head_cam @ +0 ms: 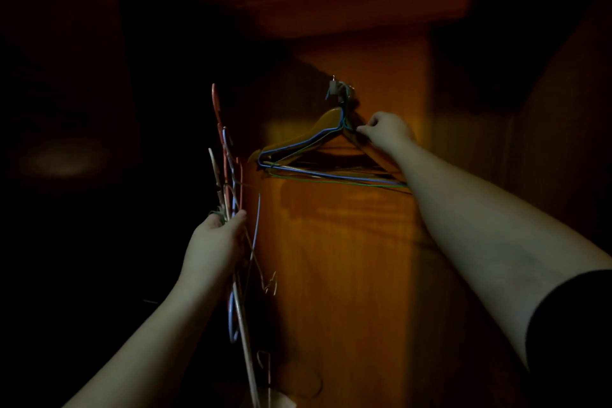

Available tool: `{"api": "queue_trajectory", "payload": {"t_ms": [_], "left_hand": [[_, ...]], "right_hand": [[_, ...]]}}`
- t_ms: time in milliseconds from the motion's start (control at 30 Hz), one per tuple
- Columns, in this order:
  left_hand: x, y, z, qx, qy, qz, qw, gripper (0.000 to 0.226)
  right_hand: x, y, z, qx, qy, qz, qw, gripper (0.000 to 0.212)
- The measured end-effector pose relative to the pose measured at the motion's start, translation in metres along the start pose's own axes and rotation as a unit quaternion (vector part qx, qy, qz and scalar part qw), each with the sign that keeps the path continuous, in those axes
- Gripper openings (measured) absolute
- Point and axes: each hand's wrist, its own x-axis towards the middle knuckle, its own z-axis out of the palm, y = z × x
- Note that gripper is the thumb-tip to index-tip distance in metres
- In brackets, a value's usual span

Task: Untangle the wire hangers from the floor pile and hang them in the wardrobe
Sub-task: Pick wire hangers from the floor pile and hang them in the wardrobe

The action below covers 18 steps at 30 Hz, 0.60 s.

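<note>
My left hand (215, 243) grips a bundle of wire hangers (231, 175), red, blue and pale, held upright at the left edge of a wooden wardrobe panel (347, 258). A small metal hook (341, 89) is fixed high on that panel. From it hang a wooden hanger (308, 131) and blue and green wire hangers (331, 177). My right hand (385, 131) pinches the hung hangers just below the hook, on their right shoulder. My right forearm hides the right ends of the hung hangers.
The scene is very dark. A wooden ledge or shelf (347, 0) juts out above the panel. Left of the panel is black, with one dim light patch (63, 157). Loose hanger hooks (265, 361) dangle below my left hand.
</note>
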Motion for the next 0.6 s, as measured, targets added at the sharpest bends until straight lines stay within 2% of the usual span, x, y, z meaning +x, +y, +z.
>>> {"api": "queue_trajectory", "payload": {"t_ms": [600], "left_hand": [[-0.005,0.000,0.000,-0.030,-0.015,-0.016,0.999,0.021]], "right_hand": [[0.004,-0.013,-0.003,-0.119,-0.018,0.024,0.992,0.029]]}}
